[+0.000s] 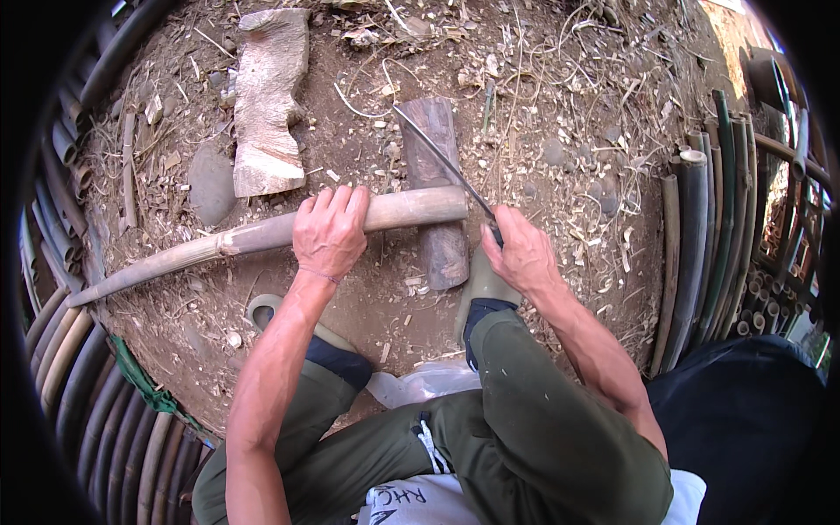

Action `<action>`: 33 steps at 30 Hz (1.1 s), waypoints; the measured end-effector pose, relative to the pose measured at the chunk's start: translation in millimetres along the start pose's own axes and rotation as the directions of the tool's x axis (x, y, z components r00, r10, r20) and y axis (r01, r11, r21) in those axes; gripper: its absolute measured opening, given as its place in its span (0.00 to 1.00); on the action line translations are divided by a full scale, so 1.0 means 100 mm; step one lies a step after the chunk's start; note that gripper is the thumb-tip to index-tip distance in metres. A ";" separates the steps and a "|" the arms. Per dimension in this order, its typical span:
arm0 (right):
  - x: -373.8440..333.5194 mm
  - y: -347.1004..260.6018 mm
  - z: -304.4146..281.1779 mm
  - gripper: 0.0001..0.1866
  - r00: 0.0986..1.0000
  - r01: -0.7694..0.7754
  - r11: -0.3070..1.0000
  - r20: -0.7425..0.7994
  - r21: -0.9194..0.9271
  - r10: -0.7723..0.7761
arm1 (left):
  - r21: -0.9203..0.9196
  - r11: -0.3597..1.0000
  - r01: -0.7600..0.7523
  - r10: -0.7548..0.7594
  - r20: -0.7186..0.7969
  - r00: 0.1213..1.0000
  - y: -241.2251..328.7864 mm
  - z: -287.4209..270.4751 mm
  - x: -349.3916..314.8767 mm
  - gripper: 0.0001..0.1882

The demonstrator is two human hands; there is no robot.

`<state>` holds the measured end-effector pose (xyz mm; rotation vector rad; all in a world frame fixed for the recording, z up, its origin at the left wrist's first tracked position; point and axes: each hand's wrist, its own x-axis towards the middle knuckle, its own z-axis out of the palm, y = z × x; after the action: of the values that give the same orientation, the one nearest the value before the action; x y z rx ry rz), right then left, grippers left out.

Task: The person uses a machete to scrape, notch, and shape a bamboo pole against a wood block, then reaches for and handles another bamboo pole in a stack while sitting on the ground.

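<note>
My left hand (330, 231) grips a long pale bamboo pole (219, 245) that lies across a short dark log block (437, 175) on the dirt. The pole's cut end (455, 203) rests on top of the block. My right hand (522, 255) holds the handle of a long flat blade (437, 157), which points up and to the left, its edge next to the pole's cut end. I am squatting, with my knees and green rubber boots (477, 289) under my arms.
A pale hewn slab of wood (267, 96) lies at the upper left beside a flat stone (212, 182). Bundles of bamboo poles are stacked at the right (709, 227) and lower left (79, 376). Wood chips and shavings litter the dirt.
</note>
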<state>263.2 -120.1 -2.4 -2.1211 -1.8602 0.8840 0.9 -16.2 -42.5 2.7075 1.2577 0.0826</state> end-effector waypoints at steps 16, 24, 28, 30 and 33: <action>0.04 -0.05 0.08 0.12 0.994 0.064 0.998 -0.086 0.026 -0.062 | 0.022 0.992 0.123 -0.122 -0.035 0.992 0.07 0.03 -0.13 0.38; 0.21 0.27 -0.06 0.28 0.959 0.149 0.985 -0.230 -0.089 -0.166 | 0.152 0.967 0.203 -0.231 0.205 0.951 -0.55 -0.49 -0.42 0.42; 0.46 0.57 -0.02 0.36 0.942 0.268 0.947 -0.159 -0.179 -0.296 | 0.338 0.904 0.263 -0.379 0.346 0.858 -1.91 -0.61 -1.16 0.26; 0.45 0.56 -0.16 0.34 0.892 0.248 0.966 -0.371 -0.075 -0.258 | 0.187 0.953 0.238 -0.303 0.566 0.767 -1.90 -0.98 -0.90 0.26; 0.10 0.71 -0.06 0.31 0.826 0.082 0.994 -0.563 0.069 -0.029 | 0.006 0.976 0.218 -0.167 0.662 0.731 -1.31 -1.61 -0.46 0.31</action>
<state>326.1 -123.7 -36.7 -1.9699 -1.5244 0.2636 -146.2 50.9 95.2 2.1827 1.2372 -0.7748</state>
